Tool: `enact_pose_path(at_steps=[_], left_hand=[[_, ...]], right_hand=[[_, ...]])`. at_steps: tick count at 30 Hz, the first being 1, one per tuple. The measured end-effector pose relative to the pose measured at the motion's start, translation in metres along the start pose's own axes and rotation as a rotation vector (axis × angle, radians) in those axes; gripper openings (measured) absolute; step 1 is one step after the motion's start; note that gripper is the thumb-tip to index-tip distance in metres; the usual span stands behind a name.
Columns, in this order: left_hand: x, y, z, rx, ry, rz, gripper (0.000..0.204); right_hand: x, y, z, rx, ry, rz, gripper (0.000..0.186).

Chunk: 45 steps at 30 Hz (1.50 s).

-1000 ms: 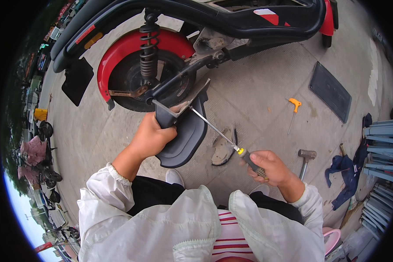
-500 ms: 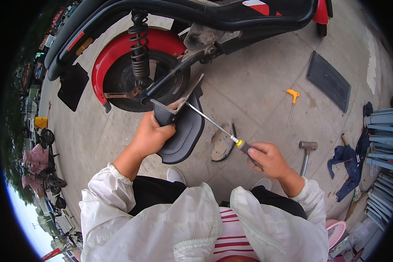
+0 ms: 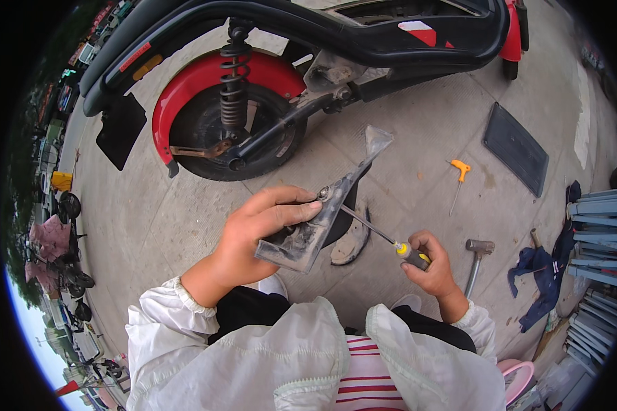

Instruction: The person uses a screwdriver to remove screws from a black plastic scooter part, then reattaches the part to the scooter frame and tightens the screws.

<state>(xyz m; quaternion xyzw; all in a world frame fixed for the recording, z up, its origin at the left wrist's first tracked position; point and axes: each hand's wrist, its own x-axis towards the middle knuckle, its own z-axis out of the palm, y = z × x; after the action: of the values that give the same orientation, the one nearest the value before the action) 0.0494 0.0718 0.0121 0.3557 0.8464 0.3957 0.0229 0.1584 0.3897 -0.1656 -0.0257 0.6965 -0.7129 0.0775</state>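
My left hand (image 3: 243, 240) is closed around a dark grey plastic scooter cover (image 3: 308, 240), turned so its dusty, hollow side faces up. The fingertips press beside a round metal screw or nut (image 3: 324, 194) on it. In my right hand (image 3: 437, 270) is a screwdriver (image 3: 413, 255) with a grey and yellow handle. Its long metal shaft points up and left and passes behind the cover's edge, so the tip is hidden. Beyond my hands stands a scooter with a red rear fender (image 3: 178, 96), a black wheel (image 3: 188, 133) and a coil-spring shock absorber (image 3: 233, 75).
On the paving lie an orange-handled driver (image 3: 461, 170), a hammer (image 3: 478, 250), a flat black panel (image 3: 517, 147) and a dusty rounded piece (image 3: 349, 243). Dark blue cloth (image 3: 538, 274) and stacked blue-grey stools (image 3: 600, 233) are at the right, a pink basin (image 3: 519, 375) lower right.
The cover has been turned over and brought right and nearer, its underside now showing. My right hand has shifted slightly right and down with the screwdriver. The scooter appears lower in view.
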Motion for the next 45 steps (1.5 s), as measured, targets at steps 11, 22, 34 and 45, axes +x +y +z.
enact_pose_path(at_steps=[11, 22, 34, 45], left_hand=[[0.008, -0.010, -0.002, -0.069, -0.001, -0.092, 0.060], [0.049, -0.037, -0.020, -0.515, 0.087, -0.463, 0.045], [-0.067, -0.192, 0.036, -1.232, -0.112, -0.937, 0.029], [-0.201, -0.300, 0.165, -1.523, -0.005, -1.345, 0.031]], right_hand=[[0.001, 0.001, 0.007, -0.232, 0.053, -0.073, 0.029], [0.022, -0.130, 0.000, -0.640, 0.118, -0.009, 0.031], [0.049, -0.151, 0.097, -1.449, -0.233, -0.096, 0.046], [0.091, -0.064, 0.185, -1.686, -0.843, -0.122, 0.061]])
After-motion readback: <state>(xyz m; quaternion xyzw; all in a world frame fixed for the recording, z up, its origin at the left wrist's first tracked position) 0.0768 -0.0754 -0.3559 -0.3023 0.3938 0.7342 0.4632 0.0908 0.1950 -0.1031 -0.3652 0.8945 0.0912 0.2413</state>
